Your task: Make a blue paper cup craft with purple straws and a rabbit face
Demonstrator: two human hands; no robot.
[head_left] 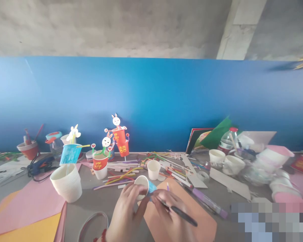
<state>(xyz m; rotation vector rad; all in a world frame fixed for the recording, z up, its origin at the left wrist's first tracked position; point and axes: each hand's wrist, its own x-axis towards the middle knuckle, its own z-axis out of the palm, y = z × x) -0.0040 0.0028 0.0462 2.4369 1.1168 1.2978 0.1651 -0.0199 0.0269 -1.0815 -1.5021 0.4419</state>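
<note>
Both hands meet low at the near middle of the bench, wrists entering from the near edge. The left hand reaches forward with its back up and its fingers curled around a small paper cup, gripping it. The cup lies on its side in that grip, its white mouth turned toward the far left, with a blue-coloured wall showing on its right side. The right hand sits just right of the cup, its fingers closed on a dark pen that slants from near right up to the far left; the pen's tip end points at the cup's blue side, though whether it touches is hidden by the fingers. Both hands hover over an orange sheet. To the left stands a stack of white cups; farther off, a single white cup stands among scattered straws and paper strips.
</note>
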